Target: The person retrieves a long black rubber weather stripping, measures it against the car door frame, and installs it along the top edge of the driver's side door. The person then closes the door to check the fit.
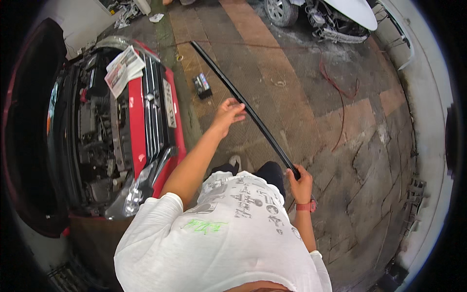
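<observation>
A long, thin black strip (pixel 266 132), like a piece of car trim, slants across the space in front of me from far left to near right. My right hand (pixel 300 184) is closed around its near end, with a red watch on that wrist. Near the strip's middle, my left hand (pixel 228 118) has its fingers partly curled against the strip's left side, steadying it. The far end of the strip (pixel 194 45) sticks out past both hands, above the floor.
To my left stands a red car (pixel 180 131) with its hood raised and newspaper (pixel 124 70) over its front. A dark box-shaped item (pixel 202 86), like a battery, sits on the floor. A red hose (pixel 343 117) lies at right. Far off is a partly dismantled white car (pixel 350 14).
</observation>
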{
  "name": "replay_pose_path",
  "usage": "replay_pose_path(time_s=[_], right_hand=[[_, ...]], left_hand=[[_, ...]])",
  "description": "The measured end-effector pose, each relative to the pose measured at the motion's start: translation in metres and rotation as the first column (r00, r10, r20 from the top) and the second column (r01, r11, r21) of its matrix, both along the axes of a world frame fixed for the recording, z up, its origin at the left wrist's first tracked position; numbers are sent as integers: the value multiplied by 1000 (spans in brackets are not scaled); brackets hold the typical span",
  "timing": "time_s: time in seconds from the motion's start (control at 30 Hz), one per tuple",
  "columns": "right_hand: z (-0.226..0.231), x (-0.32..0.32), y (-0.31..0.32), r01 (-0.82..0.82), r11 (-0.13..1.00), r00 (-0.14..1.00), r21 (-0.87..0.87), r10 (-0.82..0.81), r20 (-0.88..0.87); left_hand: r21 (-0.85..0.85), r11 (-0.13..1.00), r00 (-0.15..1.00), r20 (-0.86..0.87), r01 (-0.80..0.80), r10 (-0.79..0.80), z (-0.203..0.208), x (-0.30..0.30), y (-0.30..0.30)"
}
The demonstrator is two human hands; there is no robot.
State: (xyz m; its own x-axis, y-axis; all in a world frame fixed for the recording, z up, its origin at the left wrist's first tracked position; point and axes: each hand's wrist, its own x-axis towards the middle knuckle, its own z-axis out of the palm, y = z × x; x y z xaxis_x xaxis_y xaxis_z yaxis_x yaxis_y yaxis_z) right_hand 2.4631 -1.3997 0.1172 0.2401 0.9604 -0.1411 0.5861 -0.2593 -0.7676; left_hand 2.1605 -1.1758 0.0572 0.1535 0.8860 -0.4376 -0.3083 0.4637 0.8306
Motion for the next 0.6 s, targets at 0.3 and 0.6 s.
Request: replay_pose_path(time_s=[0.3,0.6], right_hand=[[-44,98,246,-73,997,997,-29,74,16],[-42,153,545,-347,938,937,-1,346,34]], left_hand=[[99,959,961,110,-264,253,33,-4,277],[41,914,912,94,-404,399,54,-14,455]])
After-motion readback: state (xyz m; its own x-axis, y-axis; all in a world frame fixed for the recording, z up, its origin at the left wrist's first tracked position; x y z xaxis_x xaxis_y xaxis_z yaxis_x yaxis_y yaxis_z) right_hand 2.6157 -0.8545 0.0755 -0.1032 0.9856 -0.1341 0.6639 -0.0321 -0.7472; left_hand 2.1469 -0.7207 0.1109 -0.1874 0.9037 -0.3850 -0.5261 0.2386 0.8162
